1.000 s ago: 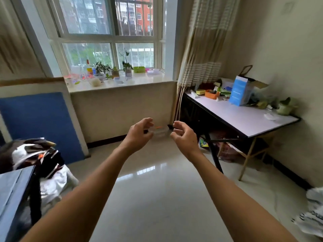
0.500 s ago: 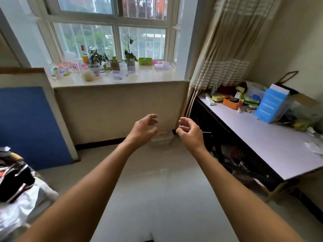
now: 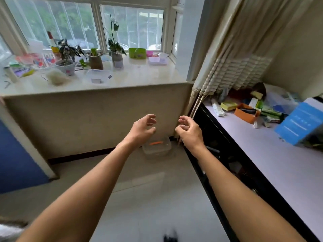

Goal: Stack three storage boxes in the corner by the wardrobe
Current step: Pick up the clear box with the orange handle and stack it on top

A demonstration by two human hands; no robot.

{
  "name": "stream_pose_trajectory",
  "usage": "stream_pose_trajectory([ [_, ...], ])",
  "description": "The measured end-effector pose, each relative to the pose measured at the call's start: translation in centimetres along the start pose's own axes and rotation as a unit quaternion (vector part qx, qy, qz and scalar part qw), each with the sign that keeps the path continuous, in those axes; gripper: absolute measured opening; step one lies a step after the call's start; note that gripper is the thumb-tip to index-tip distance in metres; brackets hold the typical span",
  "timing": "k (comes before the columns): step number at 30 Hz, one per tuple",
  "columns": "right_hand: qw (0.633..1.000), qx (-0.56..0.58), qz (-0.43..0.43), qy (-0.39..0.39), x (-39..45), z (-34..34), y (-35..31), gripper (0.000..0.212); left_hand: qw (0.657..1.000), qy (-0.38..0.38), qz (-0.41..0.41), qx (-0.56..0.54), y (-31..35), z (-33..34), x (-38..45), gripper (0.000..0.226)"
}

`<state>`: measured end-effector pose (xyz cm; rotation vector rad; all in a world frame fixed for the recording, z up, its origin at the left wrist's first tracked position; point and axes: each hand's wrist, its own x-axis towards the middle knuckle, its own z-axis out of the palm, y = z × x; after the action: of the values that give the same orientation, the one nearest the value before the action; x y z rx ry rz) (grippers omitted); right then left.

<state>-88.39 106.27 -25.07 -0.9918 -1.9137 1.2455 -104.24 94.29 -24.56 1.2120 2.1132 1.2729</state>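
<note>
A clear plastic storage box [image 3: 156,147] with something orange inside sits on the floor against the wall below the windowsill, in the corner beside the dark desk. Both my arms stretch out toward it. My left hand [image 3: 142,130] hovers above and to the left of the box, fingers loosely curled, holding nothing. My right hand [image 3: 188,131] hovers above and to the right of it, fingers also loosely curled and empty. Another clear box [image 3: 99,75] lies on the windowsill.
The windowsill [image 3: 139,75] carries potted plants, bottles and small containers. A curtain [image 3: 227,67] hangs at the right corner. The white-topped desk [image 3: 272,163] on the right is cluttered at its far end. A blue panel [image 3: 15,165] leans at the left.
The view has come closer to the window wall and tilted down. Both hands have stayed outstretched and empty, now nearer the clear box on the floor.
</note>
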Motion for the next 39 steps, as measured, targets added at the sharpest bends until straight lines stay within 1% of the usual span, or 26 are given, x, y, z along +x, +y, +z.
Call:
stream_pose_trajectory([
  [5, 0.999, 0.0, 0.009, -0.036, 13.0, 2.5, 4.5, 0.047, 1.0, 0.011, -0.028, 0.0, -3.8, 2.0, 11.8, 0.045],
  [9, 0.998, 0.001, 0.044, -0.054, 22.5, 3.8, 9.2, 0.045, 0.997, 0.011, -0.074, 0.013, -7.1, 4.4, 20.6, 0.044],
  [15, 0.992, -0.039, 0.085, -0.086, 31.8, 6.1, 13.2, 0.045, 0.993, -0.009, -0.116, 0.023, -11.0, 6.4, 29.1, 0.044],
  [18, 0.988, -0.055, 0.103, -0.099, 36.6, 7.8, 15.1, 0.045, 0.988, -0.01, -0.151, 0.018, -14.0, 7.3, 33.8, 0.043],
  [22, 0.981, -0.059, 0.153, -0.105, 42.2, 11.3, 20.3, 0.044, 0.979, -0.013, -0.202, 0.006, -20.3, 9.9, 39.8, 0.042],
  [25, 0.973, -0.074, 0.185, -0.115, 45.7, 14.7, 26.8, 0.044, 0.972, -0.016, -0.235, 0.002, -26.7, 13.8, 43.6, 0.042],
  [27, 0.964, -0.09, 0.211, -0.133, 47.6, 17.3, 32.8, 0.044, 0.963, -0.021, -0.268, -0.001, -32.2, 17.1, 45.7, 0.042],
  [29, 0.954, -0.108, 0.234, -0.151, 49.4, 20.0, 39.4, 0.046, 0.953, -0.029, -0.301, 0.008, -38.5, 20.8, 47.4, 0.043],
  [32, 0.941, -0.152, 0.237, -0.186, 51.7, 24.3, 49.8, 0.048, 0.942, -0.055, -0.329, 0.044, -48.7, 26.0, 48.8, 0.046],
  [33, 0.936, -0.165, 0.241, -0.196, 52.2, 26.1, 54.2, 0.049, 0.936, -0.058, -0.343, 0.054, -52.9, 28.2, 49.2, 0.048],
  [35, 0.926, -0.171, 0.26, -0.212, 52.9, 29.0, 61.4, 0.051, 0.924, -0.053, -0.373, 0.068, -59.5, 31.5, 49.6, 0.054],
  [37, 0.908, -0.189, 0.287, -0.24, 53.5, 31.4, 67.9, 0.058, 0.909, -0.051, -0.405, 0.089, -65.5, 34.5, 49.7, 0.066],
  [39, 0.878, -0.262, 0.298, -0.269, 54.5, 33.5, 73.6, 0.073, 0.894, -0.052, -0.433, 0.106, -70.9, 37.1, 49.9, 0.08],
])
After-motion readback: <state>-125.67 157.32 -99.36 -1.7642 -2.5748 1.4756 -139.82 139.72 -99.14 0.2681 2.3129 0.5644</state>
